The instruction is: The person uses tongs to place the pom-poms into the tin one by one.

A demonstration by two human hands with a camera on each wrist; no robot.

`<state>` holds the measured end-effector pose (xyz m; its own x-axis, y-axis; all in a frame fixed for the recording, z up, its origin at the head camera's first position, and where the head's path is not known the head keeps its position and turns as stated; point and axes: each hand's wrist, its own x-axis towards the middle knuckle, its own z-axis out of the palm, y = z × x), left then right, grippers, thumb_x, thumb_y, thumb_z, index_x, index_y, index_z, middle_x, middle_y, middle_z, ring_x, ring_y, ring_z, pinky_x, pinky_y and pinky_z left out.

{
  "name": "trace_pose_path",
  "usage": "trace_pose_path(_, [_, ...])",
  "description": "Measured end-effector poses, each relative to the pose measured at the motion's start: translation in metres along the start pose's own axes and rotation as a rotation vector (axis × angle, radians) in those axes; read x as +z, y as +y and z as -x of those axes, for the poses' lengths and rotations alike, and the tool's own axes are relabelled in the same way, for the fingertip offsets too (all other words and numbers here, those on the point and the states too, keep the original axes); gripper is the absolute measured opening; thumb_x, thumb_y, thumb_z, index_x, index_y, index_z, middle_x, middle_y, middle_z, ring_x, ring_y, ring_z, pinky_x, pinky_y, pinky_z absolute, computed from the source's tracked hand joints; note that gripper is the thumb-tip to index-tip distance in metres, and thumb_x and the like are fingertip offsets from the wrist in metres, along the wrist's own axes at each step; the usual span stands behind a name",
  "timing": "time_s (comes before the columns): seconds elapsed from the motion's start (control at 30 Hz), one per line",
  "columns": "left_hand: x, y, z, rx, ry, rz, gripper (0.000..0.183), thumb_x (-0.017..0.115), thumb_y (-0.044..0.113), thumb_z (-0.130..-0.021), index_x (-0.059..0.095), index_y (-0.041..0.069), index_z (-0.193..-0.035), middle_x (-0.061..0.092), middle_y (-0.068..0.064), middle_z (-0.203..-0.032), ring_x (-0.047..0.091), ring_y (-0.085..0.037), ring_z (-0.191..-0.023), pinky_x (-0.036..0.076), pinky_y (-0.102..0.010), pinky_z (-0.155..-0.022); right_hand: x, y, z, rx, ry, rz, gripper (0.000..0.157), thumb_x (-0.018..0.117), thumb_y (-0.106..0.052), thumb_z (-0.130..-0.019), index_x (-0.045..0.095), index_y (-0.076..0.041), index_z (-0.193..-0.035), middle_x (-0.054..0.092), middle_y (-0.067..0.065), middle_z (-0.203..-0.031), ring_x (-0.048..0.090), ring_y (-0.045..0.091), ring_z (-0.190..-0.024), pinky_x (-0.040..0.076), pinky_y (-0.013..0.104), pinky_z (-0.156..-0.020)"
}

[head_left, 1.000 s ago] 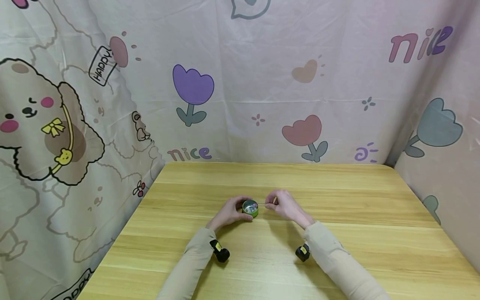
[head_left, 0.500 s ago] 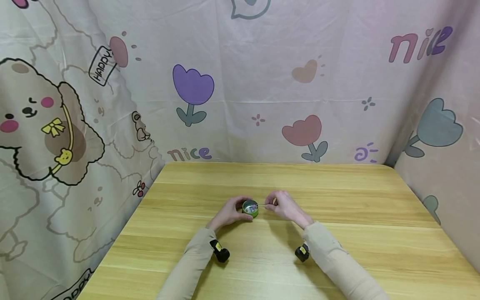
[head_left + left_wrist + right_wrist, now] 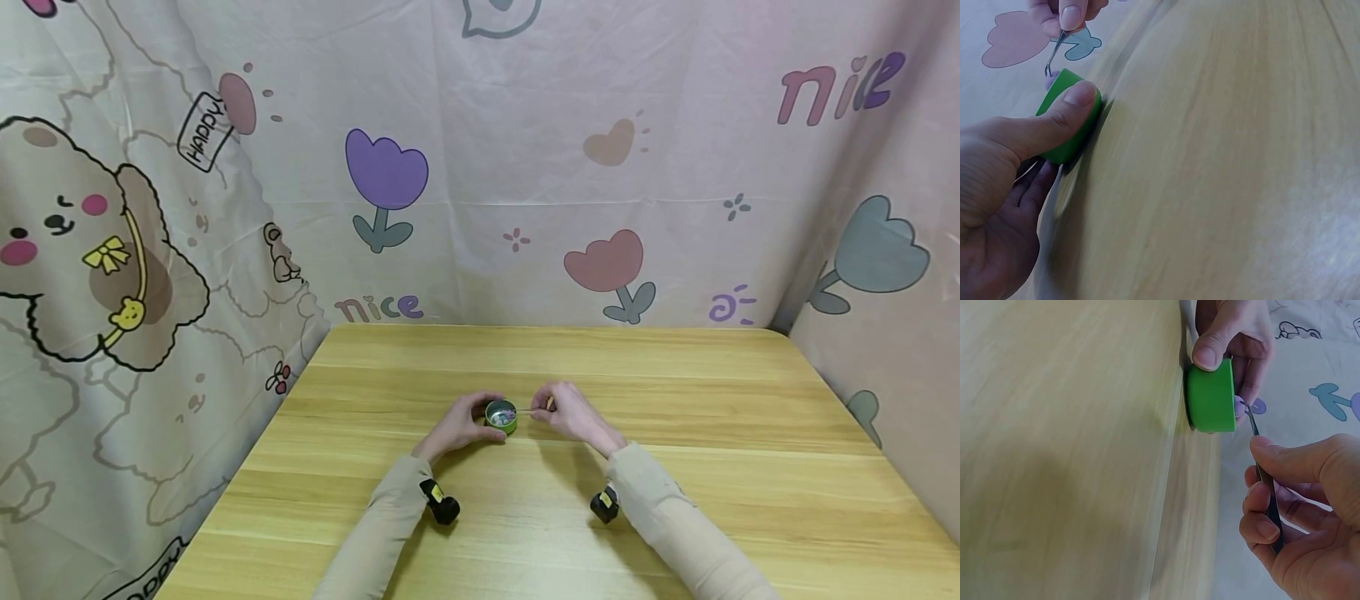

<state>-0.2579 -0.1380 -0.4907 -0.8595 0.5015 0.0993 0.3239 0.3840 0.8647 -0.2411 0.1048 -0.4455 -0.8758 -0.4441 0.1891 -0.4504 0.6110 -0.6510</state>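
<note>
Near the middle of the table, my left hand [image 3: 463, 423] grips a small round green container [image 3: 501, 428] from its left side, thumb on the near wall and fingers behind. Its inside looks silvery and holds several small pale and purple pieces [image 3: 502, 417]. From the right, my right hand [image 3: 570, 411] pinches a pair of tweezers [image 3: 1274, 515] between thumb and fingers. Their bent tips reach the container's open top. Right at those tips, a small purple piece [image 3: 1239, 407] shows above the rim in the right wrist view. The green wall hides the other pieces in both wrist views.
A light wooden table [image 3: 675, 383] carries the container. Behind it and at both sides hangs a printed curtain [image 3: 480, 167] with flowers and cartoon animals. Black wrist cameras [image 3: 442, 507] sit on both beige sleeves [image 3: 667, 508].
The tweezer tips and the purple piece by them have dipped slightly at the container's mouth. Both hands stay in nearly the same place, and the container has not moved.
</note>
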Motion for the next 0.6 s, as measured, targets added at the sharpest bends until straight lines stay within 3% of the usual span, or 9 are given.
trace_pose_path(0.37, [-0.001,0.0,0.0,-0.007,-0.007,-0.007,0.069,0.087,0.01,-0.076,0.056,0.0,-0.137,0.064,-0.018,-0.134,0.062,-0.033,-0.124,0.05,-0.045,-0.111,-0.001,0.001,0.002,0.021,0.02,-0.011,0.006,0.074,-0.005,-0.088,0.071,-0.006,-0.083,0.069,0.002,-0.077,0.059,0.008,-0.067,0.049,0.018,-0.06])
trace_pose_path(0.6, [-0.001,0.001,0.0,0.01,-0.011,-0.013,0.069,0.086,0.01,-0.076,0.055,-0.001,-0.136,0.063,-0.021,-0.134,0.061,-0.036,-0.124,0.05,-0.046,-0.11,-0.006,0.013,0.009,0.067,0.031,-0.094,0.006,0.07,-0.005,-0.091,0.071,0.0,-0.094,0.07,0.008,-0.085,0.056,0.007,-0.068,0.047,0.017,-0.059])
